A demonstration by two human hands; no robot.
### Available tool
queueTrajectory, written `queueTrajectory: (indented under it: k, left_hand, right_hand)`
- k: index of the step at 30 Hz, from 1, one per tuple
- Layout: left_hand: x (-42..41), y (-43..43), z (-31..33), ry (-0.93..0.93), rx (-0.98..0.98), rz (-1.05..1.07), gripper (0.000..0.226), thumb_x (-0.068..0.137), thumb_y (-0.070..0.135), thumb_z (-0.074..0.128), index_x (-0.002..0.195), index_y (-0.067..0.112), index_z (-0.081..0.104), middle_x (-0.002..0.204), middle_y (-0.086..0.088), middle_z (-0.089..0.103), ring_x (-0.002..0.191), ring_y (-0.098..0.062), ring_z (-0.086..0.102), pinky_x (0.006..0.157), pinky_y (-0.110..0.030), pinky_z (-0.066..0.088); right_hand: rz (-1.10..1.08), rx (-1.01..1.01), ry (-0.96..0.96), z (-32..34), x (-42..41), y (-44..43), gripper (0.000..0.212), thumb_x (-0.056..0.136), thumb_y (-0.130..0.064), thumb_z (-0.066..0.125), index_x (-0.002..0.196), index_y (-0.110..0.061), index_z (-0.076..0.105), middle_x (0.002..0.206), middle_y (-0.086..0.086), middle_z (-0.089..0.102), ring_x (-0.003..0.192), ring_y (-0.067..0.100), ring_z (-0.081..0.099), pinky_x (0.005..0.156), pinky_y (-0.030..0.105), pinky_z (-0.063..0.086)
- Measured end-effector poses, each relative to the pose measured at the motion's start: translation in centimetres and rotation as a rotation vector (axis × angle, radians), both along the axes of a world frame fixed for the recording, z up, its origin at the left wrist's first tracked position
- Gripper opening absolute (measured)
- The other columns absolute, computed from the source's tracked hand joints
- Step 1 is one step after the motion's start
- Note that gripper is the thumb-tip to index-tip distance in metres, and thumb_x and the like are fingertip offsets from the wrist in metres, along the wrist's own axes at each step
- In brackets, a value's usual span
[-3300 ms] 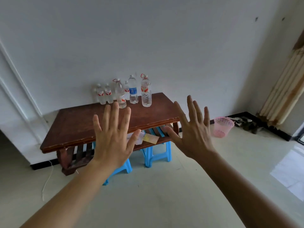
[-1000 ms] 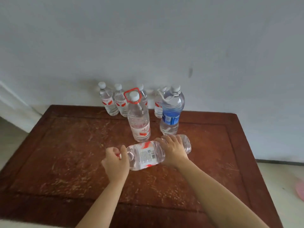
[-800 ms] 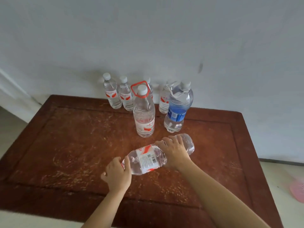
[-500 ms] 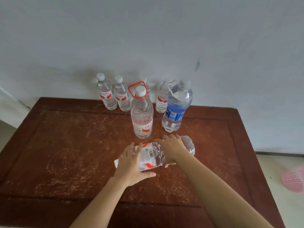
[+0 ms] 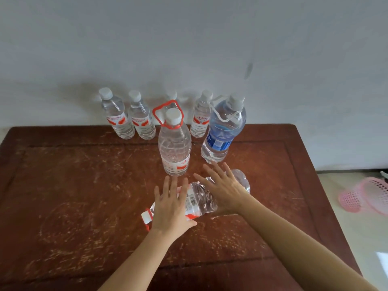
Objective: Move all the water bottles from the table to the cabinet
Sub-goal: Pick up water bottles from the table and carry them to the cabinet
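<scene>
In the head view our left hand and right hand lie flat, fingers straight, over the sideways bottle on the table, gripping nothing; probably steadying it against rolling. The other bottles stand upright near the wall; no cabinet shows.

1. The table is reddish-brown wood, its top dull, heavily scratched and worn pale in patches
2. The lying bottle is clear, crinkled plastic that catches the light; its label looks like smooth printed film, white and red
3. The tall bottle is clear, ribbed, glossy plastic with a matt white plastic cap and a red plastic carry loop
4. The blue-labelled bottle is glossy, bluish-tinted plastic
5. The small bottles at the back are clear, ridged plastic
6. The wall is matt, smooth paint
7. The basket is pink plastic mesh
8. The floor is pale and smooth with a slight sheen
</scene>
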State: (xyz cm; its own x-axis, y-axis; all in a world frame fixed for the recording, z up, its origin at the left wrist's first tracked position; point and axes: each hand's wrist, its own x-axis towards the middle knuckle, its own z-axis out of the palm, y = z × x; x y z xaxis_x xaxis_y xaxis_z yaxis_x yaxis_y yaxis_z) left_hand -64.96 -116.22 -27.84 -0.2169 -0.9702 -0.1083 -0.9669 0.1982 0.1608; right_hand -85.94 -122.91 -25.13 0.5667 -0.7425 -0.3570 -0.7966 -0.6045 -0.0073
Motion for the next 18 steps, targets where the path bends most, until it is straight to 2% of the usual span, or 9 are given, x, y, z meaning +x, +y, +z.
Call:
queueTrajectory:
  k: [2,4,7,10,15,18]
  left_hand:
    - [0.2,-0.1,-0.3,0.002,0.040,-0.005,0.139,0.050,0.086,0.073,0.157,0.019,0.016,0.160,-0.019,0.032,0.145,-0.044,0.034,0.111,-0.063,0.035]
    - [0.4,-0.3,-0.3,-0.008,0.064,-0.004,0.129,0.057,0.085,0.069,0.156,0.023,0.014,0.155,-0.016,0.040,0.139,-0.040,0.043,0.110,-0.058,0.040]
    - [0.6,-0.5,-0.1,0.016,0.055,0.000,0.113,0.060,0.076,0.071,0.149,0.022,0.029,0.132,-0.012,0.056,0.114,-0.032,0.057,0.093,-0.050,0.052]
    - [0.6,-1.0,-0.1,0.010,0.017,-0.007,0.108,0.057,0.072,0.074,0.144,0.019,0.037,0.120,-0.013,0.059,0.102,-0.031,0.059,0.083,-0.047,0.053]
    - [0.7,-0.7,0.1,0.018,-0.052,-0.051,0.103,0.056,0.069,0.079,0.138,0.015,0.045,0.114,-0.016,0.062,0.097,-0.034,0.061,0.079,-0.047,0.055]
    - [1.2,-1.1,0.2,-0.010,-0.055,-0.130,0.105,0.054,0.067,0.080,0.139,0.015,0.045,0.112,-0.014,0.061,0.096,-0.033,0.060,0.078,-0.046,0.053]
  right_hand:
    - [-0.019,0.032,0.012,-0.2,0.1,-0.1,0.131,0.069,-0.082,0.069,0.161,-0.029,-0.008,0.170,0.016,0.009,0.156,0.038,0.010,0.125,0.060,0.008]
    - [-0.031,0.039,0.020,-0.2,0.3,-0.2,0.127,0.069,-0.080,0.071,0.161,-0.027,0.001,0.165,0.014,0.026,0.150,0.035,0.029,0.123,0.056,0.018]
    - [-0.020,0.027,0.027,-0.2,0.4,-0.6,0.122,0.064,-0.081,0.073,0.159,-0.028,0.017,0.155,0.010,0.043,0.141,0.032,0.042,0.120,0.055,0.028]
    - [-0.012,0.003,0.023,-0.4,0.6,-0.9,0.118,0.063,-0.082,0.073,0.156,-0.028,0.024,0.150,0.010,0.048,0.137,0.032,0.046,0.118,0.056,0.031]
    - [-0.056,-0.024,0.040,-0.2,0.9,0.1,0.112,0.066,-0.079,0.073,0.155,-0.029,0.025,0.148,0.010,0.049,0.135,0.032,0.047,0.118,0.056,0.030]
    - [-0.162,-0.032,0.018,0.0,1.1,2.1,0.108,0.068,-0.075,0.073,0.154,-0.028,0.027,0.146,0.010,0.049,0.134,0.032,0.047,0.119,0.057,0.028]
